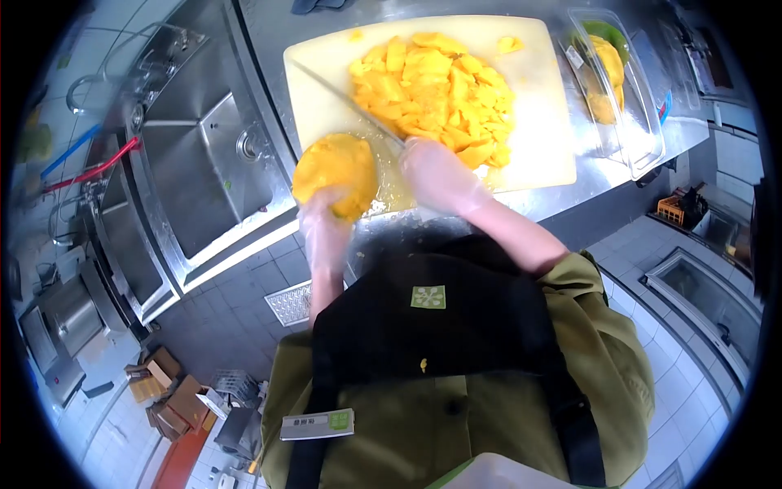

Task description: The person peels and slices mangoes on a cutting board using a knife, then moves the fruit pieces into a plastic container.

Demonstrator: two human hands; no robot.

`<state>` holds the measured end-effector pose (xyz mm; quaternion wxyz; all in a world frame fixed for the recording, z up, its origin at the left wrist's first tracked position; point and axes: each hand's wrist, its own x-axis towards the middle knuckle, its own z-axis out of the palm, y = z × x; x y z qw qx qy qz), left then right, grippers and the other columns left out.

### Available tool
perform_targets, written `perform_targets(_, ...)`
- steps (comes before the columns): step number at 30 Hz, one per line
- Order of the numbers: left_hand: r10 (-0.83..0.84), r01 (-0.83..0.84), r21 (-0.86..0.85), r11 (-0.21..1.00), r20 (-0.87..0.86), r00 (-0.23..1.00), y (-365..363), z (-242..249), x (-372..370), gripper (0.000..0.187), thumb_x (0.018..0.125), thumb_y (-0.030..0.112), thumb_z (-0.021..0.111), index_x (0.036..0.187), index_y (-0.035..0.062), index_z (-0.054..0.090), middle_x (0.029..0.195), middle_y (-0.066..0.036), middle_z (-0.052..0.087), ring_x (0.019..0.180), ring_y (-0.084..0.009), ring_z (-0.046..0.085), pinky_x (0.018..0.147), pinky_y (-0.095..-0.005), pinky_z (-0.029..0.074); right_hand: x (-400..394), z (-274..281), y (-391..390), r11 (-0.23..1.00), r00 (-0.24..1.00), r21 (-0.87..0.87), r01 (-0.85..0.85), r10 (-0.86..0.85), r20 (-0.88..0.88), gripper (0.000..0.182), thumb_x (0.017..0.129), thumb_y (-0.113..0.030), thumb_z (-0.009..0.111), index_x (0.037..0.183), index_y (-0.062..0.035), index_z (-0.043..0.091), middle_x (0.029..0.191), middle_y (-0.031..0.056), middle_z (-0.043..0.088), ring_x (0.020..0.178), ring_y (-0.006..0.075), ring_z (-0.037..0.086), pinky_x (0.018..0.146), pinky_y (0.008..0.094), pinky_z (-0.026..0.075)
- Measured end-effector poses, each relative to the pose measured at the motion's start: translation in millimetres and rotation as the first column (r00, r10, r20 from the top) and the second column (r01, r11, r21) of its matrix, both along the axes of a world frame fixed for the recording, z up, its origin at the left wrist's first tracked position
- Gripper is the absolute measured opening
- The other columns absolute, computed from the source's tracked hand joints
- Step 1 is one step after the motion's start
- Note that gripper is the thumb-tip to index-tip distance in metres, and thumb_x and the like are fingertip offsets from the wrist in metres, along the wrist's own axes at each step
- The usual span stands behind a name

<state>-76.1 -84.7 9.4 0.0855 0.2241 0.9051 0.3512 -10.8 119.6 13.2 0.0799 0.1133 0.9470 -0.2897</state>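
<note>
In the head view my left hand [326, 232], in a clear glove, grips a large peeled mango [336, 167] at the near left corner of the cutting board [546, 114]. My right hand [440, 175], also gloved, is closed around the handle of a knife [346, 99]; the handle itself is hidden by my fingers. The blade points to the far left, lying between the mango and a heap of cut mango pieces [440, 85]. That heap covers the middle of the pale board. Wet juice spots show near the board's front edge.
A steel sink [204, 179] adjoins the counter on the left. To the right of the board stands a clear plastic container [639, 138] with yellow and green fruit in it. Cardboard boxes [167, 399] are on the floor at the lower left. A dark cloth [319, 5] lies at the far edge.
</note>
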Motion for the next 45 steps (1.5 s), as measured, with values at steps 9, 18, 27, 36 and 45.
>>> perform_targets(9, 0.055, -0.209, 0.343, 0.916, 0.409, 0.911, 20.3, -33.7, 21.1, 0.034, 0.082, -0.003, 0.061, 0.115, 0.0014, 0.059, 0.114, -0.017, 0.061, 0.106, -0.0267, 0.059, 0.092, -0.0330, 0.047, 26.9, 20.6, -14.7, 0.976, 0.976, 0.065, -0.206, 0.210, -0.052, 0.009, 0.076, -0.002, 0.053, 0.080, 0.0022, 0.060, 0.082, 0.0169, 0.060, 0.074, 0.0303, 0.065, 0.058, 0.0386, 0.052)
perform_targets(18, 0.181, -0.395, 0.326, 0.859, 0.528, 0.830, 20.8, -29.3, 32.7, 0.035, 0.082, -0.003, 0.061, 0.116, 0.0054, 0.059, 0.115, -0.015, 0.061, 0.104, -0.0224, 0.059, 0.089, -0.0325, 0.049, 10.2, -6.5, -7.3, 0.974, 0.996, 0.209, -0.091, 0.090, 0.018, 0.009, 0.078, -0.002, 0.052, 0.083, 0.0035, 0.058, 0.084, 0.0172, 0.060, 0.072, 0.0292, 0.065, 0.057, 0.0382, 0.053)
perform_targets(27, 0.081, -0.645, 0.440, 0.624, 0.785, 0.614, 29.1, -32.8, 35.4, 0.033, 0.091, 0.014, 0.053, 0.121, 0.0008, 0.051, 0.117, -0.013, 0.057, 0.104, -0.0227, 0.057, 0.091, -0.0318, 0.046, 32.9, 31.1, -6.9, 0.958, 0.956, 0.025, -0.286, 0.287, -0.059, 0.007, 0.066, 0.000, 0.055, 0.072, 0.0009, 0.059, 0.080, 0.0173, 0.058, 0.075, 0.0334, 0.061, 0.062, 0.0397, 0.051)
perform_targets(36, 0.046, -0.626, 0.513, 0.588, 0.751, 0.659, 42.3, -19.3, 39.3, 0.036, 0.089, 0.020, 0.055, 0.120, 0.0027, 0.051, 0.112, -0.008, 0.059, 0.102, -0.0185, 0.057, 0.086, -0.0316, 0.046, 22.2, 15.3, -16.1, 0.958, 0.965, 0.124, -0.260, 0.252, 0.075, 0.013, 0.068, 0.000, 0.054, 0.080, 0.0031, 0.059, 0.084, 0.0155, 0.059, 0.078, 0.0291, 0.064, 0.059, 0.0360, 0.053)
perform_targets(45, 0.125, -0.720, 0.459, 0.521, 0.793, 0.596, 44.9, -33.9, 42.5, 0.036, 0.086, 0.024, 0.057, 0.116, 0.0034, 0.055, 0.107, -0.011, 0.061, 0.093, -0.0219, 0.059, 0.081, -0.0358, 0.048, 13.8, 9.7, -25.1, 0.965, 0.991, 0.227, -0.132, 0.134, 0.009, 0.007, 0.070, 0.001, 0.054, 0.077, 0.0020, 0.056, 0.082, 0.0154, 0.058, 0.070, 0.0264, 0.064, 0.050, 0.0347, 0.051)
